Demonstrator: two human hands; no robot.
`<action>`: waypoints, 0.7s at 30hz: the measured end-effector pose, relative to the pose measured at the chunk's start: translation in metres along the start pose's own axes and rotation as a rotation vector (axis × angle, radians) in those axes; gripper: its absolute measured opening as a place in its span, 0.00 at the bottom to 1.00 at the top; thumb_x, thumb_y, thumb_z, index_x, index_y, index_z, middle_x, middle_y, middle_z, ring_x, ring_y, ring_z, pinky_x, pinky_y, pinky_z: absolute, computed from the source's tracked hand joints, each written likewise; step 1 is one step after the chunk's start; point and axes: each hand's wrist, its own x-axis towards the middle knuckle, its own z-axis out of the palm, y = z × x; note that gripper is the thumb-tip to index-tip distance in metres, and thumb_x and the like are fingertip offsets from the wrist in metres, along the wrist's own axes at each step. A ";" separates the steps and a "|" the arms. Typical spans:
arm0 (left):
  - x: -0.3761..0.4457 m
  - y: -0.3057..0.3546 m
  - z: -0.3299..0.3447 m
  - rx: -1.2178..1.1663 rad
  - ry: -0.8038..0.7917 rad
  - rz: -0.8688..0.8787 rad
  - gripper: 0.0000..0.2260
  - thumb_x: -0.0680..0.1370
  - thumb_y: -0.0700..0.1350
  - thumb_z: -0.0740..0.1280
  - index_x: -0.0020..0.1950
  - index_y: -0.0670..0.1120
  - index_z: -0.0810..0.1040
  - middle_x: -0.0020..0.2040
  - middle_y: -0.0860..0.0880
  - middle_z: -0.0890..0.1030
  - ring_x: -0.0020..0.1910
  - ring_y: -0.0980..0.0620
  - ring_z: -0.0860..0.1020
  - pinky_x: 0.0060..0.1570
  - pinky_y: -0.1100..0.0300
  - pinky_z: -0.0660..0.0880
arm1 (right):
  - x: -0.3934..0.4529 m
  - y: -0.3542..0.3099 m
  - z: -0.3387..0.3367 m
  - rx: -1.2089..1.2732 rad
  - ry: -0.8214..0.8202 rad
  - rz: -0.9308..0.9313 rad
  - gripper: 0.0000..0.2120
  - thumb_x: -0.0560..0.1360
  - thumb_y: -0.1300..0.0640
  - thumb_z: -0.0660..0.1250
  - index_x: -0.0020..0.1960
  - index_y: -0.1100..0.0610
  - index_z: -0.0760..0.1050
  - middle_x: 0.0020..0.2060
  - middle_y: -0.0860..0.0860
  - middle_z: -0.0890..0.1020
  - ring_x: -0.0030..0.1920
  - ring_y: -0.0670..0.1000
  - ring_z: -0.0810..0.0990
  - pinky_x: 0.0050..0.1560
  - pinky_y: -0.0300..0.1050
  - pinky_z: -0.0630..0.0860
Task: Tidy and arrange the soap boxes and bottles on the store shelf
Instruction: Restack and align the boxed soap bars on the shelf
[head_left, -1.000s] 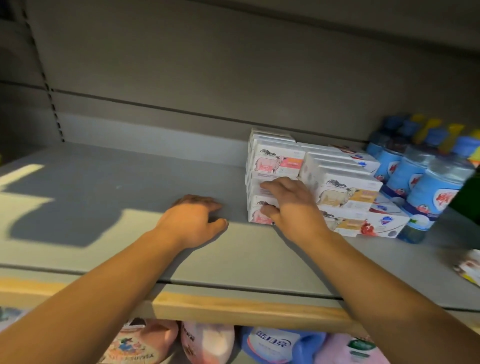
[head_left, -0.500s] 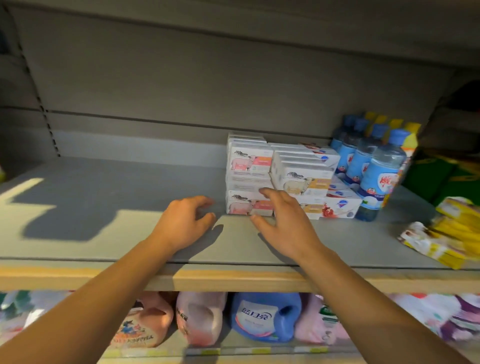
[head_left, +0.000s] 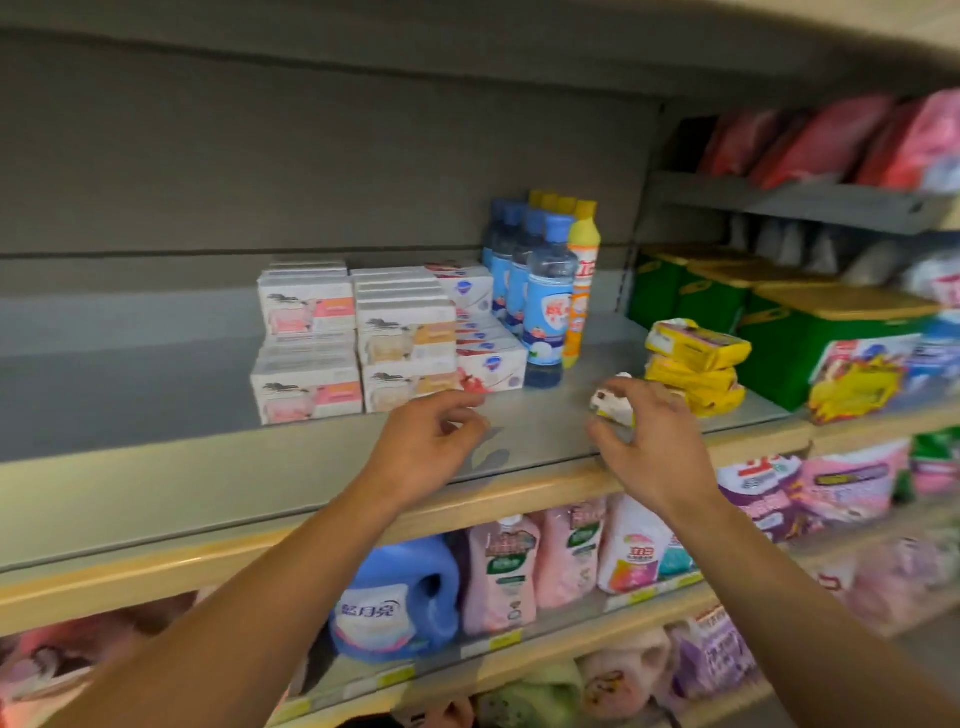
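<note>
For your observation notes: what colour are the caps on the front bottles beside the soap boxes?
Blue cap, yellow cap; head view.

Your left hand (head_left: 431, 441) hovers palm down, fingers loosely curled and empty. Just to its right, your right hand (head_left: 649, 441) seems to pinch something small between thumb and fingertips.

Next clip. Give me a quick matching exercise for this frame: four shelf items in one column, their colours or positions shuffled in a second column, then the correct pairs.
Items:
1. front bottle
2. wrapped bars
3. soap boxes
4. large jug

Descriptions:
A. yellow, stacked right of the bottles
B. blue, on the shelf below
C. blue cap, clear body
D. white, stacked at the left end of the row

Pairs: 1-C, 2-A, 3-D, 4-B
</note>
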 end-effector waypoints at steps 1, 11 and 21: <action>0.007 0.002 0.010 0.005 -0.014 0.001 0.10 0.76 0.43 0.70 0.56 0.51 0.82 0.45 0.55 0.85 0.46 0.57 0.82 0.52 0.69 0.74 | 0.005 0.013 0.000 -0.098 0.021 0.011 0.21 0.74 0.50 0.70 0.65 0.57 0.76 0.58 0.57 0.78 0.59 0.61 0.73 0.60 0.51 0.68; 0.086 0.001 0.064 0.140 -0.160 0.046 0.12 0.77 0.51 0.68 0.59 0.52 0.80 0.53 0.54 0.83 0.49 0.57 0.81 0.55 0.53 0.77 | 0.015 0.062 0.026 -0.295 0.038 0.076 0.21 0.77 0.45 0.65 0.67 0.53 0.76 0.65 0.52 0.76 0.64 0.61 0.68 0.65 0.56 0.67; 0.100 -0.012 0.080 0.032 -0.130 0.099 0.05 0.77 0.50 0.69 0.51 0.58 0.80 0.46 0.60 0.83 0.40 0.64 0.81 0.44 0.69 0.74 | 0.048 0.058 0.016 -0.065 -0.245 0.463 0.30 0.73 0.38 0.65 0.68 0.54 0.69 0.67 0.54 0.73 0.69 0.61 0.67 0.68 0.55 0.66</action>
